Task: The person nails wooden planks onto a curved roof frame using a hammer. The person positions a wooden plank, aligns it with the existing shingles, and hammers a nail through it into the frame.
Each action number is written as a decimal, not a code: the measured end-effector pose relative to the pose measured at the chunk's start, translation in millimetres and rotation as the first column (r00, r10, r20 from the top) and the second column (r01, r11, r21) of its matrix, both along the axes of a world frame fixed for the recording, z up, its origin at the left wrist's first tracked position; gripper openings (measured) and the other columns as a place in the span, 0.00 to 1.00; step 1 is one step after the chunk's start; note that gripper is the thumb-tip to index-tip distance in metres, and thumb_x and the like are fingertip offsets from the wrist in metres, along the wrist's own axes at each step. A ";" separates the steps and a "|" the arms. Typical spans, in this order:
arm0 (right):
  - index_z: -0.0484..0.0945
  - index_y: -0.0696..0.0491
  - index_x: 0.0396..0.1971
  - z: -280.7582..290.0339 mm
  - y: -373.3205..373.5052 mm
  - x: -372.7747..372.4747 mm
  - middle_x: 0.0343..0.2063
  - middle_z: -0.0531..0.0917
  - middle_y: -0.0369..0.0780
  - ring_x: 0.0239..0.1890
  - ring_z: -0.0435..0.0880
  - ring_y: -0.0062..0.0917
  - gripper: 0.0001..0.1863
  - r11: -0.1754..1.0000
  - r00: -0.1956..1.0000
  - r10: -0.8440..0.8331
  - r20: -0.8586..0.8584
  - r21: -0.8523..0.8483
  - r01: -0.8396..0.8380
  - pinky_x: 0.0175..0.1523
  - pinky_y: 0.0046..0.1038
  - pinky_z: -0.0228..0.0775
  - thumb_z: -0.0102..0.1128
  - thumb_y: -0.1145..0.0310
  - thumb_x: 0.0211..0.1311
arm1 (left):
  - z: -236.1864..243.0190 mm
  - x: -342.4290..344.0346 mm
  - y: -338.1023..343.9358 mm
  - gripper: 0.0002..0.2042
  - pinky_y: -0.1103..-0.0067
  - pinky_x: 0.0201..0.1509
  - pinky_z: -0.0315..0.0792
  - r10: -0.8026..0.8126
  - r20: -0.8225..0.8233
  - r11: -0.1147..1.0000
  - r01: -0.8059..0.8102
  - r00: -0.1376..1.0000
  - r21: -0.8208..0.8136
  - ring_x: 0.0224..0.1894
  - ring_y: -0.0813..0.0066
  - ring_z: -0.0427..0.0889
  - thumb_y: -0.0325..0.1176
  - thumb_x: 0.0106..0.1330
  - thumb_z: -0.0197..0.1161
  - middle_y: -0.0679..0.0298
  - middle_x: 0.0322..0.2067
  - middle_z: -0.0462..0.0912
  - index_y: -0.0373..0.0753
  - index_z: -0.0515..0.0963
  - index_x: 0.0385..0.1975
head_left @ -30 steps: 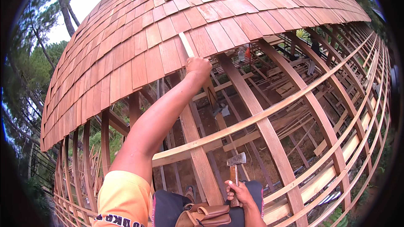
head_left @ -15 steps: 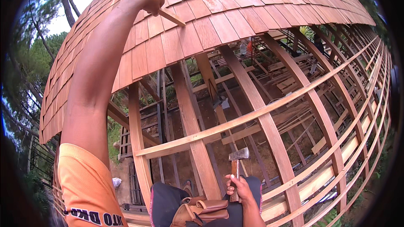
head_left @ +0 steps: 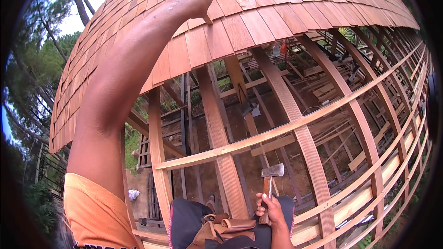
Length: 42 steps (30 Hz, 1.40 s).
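Observation:
My left hand (head_left: pixel 199 1), at the end of my raised arm, is closed on a short wooden strip (head_left: pixel 208 19). Only the strip's end shows below the fist, over the lower rows of reddish wooden shingles (head_left: pixel 240 32); whether it touches them I cannot tell. Low in front of me, my right hand (head_left: pixel 273 210) grips a hatchet (head_left: pixel 272 171) by its wooden handle, metal head up, above my lap. A brown leather tool pouch (head_left: pixel 217 233) sits at my waist, between my dark-trousered legs.
Below the shingles, bare rafters (head_left: pixel 226 166) run downward, crossed by thin battens (head_left: pixel 277 129) that curve off to the right. Through the gaps the ground lies far below, with stacked boards (head_left: pixel 327 92) and a white bag (head_left: pixel 133 195). Trees (head_left: pixel 37 64) stand at the left.
My left fist has moved right across the shingles, and less of the wooden strip shows. The whole view has shifted slightly. My right hand keeps its hold on the hatchet.

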State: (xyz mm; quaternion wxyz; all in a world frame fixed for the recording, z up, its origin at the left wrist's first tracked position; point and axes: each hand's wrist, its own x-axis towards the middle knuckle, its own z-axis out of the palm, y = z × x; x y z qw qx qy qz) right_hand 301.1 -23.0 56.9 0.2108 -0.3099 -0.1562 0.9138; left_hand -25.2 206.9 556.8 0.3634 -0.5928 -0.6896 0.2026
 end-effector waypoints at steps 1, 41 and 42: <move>0.71 0.59 0.51 -0.1 2.0 1.1 0.26 0.75 0.39 0.21 0.69 0.18 0.20 1.000 1.000 -0.008 0.016 0.008 0.008 0.24 0.24 0.66 0.61 0.60 0.70 | -9.8 -5.6 2.8 0.09 0.65 0.50 0.80 -0.012 0.045 0.999 0.009 0.999 0.052 0.45 0.51 0.85 0.25 0.55 0.68 0.49 0.38 0.86 0.34 0.84 0.36; 0.74 0.58 0.51 -12.2 11.8 6.8 0.26 0.75 0.36 0.20 0.68 0.13 0.20 0.995 0.992 -0.033 -0.126 -0.100 0.021 0.24 0.19 0.64 0.57 0.57 0.73 | -339.3 100.6 -395.6 0.15 0.67 0.45 0.74 0.669 0.741 0.365 0.847 0.050 -0.387 0.38 0.50 0.83 0.39 0.75 0.55 0.48 0.33 0.83 0.31 0.79 0.44; 0.73 0.58 0.51 -12.7 12.0 4.5 0.27 0.75 0.36 0.20 0.68 0.12 0.20 0.993 0.991 -0.010 -0.137 -0.116 -0.006 0.23 0.18 0.64 0.57 0.56 0.73 | -371.2 108.1 -434.9 0.12 0.67 0.47 0.74 0.717 0.688 0.351 0.794 0.114 -0.497 0.42 0.48 0.81 0.34 0.73 0.55 0.46 0.36 0.83 0.30 0.78 0.44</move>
